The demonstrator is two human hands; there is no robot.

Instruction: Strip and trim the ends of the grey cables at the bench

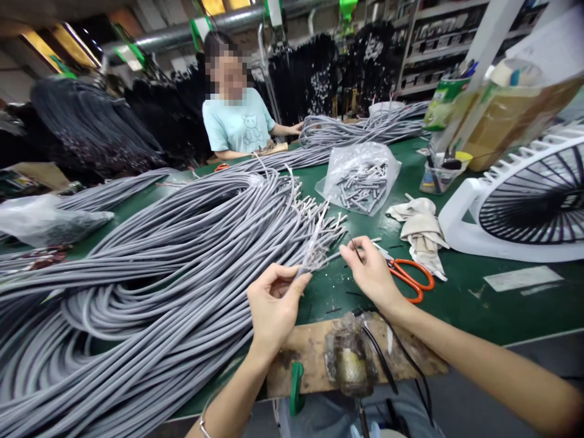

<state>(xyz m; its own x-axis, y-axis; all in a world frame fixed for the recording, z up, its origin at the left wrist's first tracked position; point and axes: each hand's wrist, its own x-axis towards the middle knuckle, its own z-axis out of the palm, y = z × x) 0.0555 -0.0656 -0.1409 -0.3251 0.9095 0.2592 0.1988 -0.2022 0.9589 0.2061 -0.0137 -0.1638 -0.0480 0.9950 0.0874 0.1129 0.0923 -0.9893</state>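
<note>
My left hand (276,304) pinches a grey cable (301,272) near its end, where pale, frayed strands (314,258) fan out past the fingertips. Just to the right, my right hand (370,267) is closed, thumb against fingers, with a thin black piece (354,248) showing between them. A grey cable end also reaches toward its fingertips; whether they touch is unclear. Orange-handled scissors (413,277) lie beside my right wrist. To the left spreads a big coiled bundle of grey cables (182,255), its pale ends pointing toward my hands.
A wooden board (301,347) with a taped metal device (351,365) and green clamp (296,386) sits at the near edge. Beyond are a bag of short grey tubes (362,182), a cloth (422,231) and a white fan (538,201). Across the green table (460,304) a person (241,121) handles cables.
</note>
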